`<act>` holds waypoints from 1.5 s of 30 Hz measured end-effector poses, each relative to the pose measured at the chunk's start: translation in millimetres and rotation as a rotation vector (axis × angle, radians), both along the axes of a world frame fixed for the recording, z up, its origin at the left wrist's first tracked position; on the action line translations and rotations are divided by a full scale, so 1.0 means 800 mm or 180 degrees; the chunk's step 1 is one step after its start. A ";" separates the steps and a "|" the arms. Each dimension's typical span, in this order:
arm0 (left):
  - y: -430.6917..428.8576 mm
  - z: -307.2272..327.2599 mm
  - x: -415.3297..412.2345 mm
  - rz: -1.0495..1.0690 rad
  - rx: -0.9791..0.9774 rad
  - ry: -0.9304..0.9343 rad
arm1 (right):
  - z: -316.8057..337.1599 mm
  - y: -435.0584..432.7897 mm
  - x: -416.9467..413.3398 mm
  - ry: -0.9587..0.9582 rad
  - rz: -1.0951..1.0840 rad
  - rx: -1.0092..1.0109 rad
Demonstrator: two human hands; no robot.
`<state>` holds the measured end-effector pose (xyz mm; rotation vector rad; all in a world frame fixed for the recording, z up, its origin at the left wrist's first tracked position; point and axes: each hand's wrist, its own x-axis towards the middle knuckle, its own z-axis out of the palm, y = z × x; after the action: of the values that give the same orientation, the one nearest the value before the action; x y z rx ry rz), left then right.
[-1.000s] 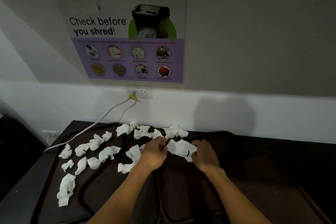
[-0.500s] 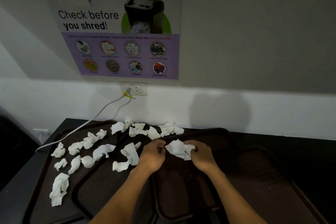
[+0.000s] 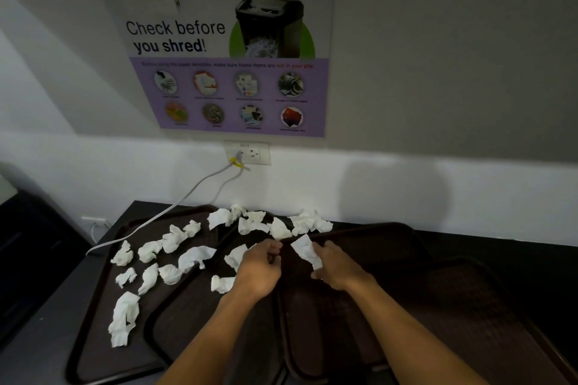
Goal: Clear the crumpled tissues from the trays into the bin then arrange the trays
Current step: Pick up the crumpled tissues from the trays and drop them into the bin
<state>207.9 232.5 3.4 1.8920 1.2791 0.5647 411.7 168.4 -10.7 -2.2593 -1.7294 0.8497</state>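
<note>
The right hand [image 3: 337, 269] pinches a crumpled tissue [image 3: 305, 250] above a brown tray [image 3: 391, 233]; the left hand [image 3: 259, 269] curls its fingers, perhaps empty.

Crumpled tissues [image 3: 197, 256] crowd the left trays [image 3: 93, 353] and the back rim against the wall [image 3: 406, 197], where a white cable [image 3: 187, 196] drapes over the desk [image 3: 31, 353] corner. The right-hand trays [image 3: 469, 322] lie bare, leaving open passage from the front edge.

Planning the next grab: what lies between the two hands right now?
In the head view, only the crumpled tissue pinched by the right hand and a bare stretch of dark tray separate it from the left hand.
</note>
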 end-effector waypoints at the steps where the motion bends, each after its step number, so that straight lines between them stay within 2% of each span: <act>1: 0.001 0.000 -0.004 0.0014 0.0004 0.0014 | -0.004 0.003 -0.001 -0.0032 0.0009 -0.0029; 7: 0.010 -0.004 -0.018 0.0091 0.0084 0.0069 | -0.019 0.012 -0.003 0.0015 0.0014 0.0324; 10: 0.014 -0.006 -0.020 0.0160 0.0155 0.0080 | -0.020 0.013 -0.005 -0.0121 0.0022 0.0409; 15: 0.019 -0.010 -0.031 0.0416 0.0276 -0.0083 | -0.026 0.008 -0.007 -0.0006 -0.0008 0.0422; 19: 0.022 -0.009 -0.055 0.0583 0.0393 -0.0165 | -0.029 0.007 -0.005 0.0112 -0.0316 0.0539; 28: 0.022 -0.028 -0.112 0.0803 0.0332 0.0216 | -0.024 0.007 -0.015 0.0446 -0.0800 0.1069; 32: 0.017 -0.043 -0.128 0.0707 0.0395 0.0843 | -0.023 0.002 -0.022 0.0663 -0.0851 0.1094; 34: 0.010 -0.047 -0.130 0.0670 0.0236 0.1185 | -0.023 0.001 -0.024 0.0721 -0.0864 0.1075; 45: -0.004 -0.060 -0.130 0.0663 0.0147 0.0918 | -0.030 -0.019 -0.024 0.0707 -0.0865 0.0954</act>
<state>103.8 229.1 -44.9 1.9420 1.6761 0.4399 392.4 152.8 -34.9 -2.0505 -1.3167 0.6991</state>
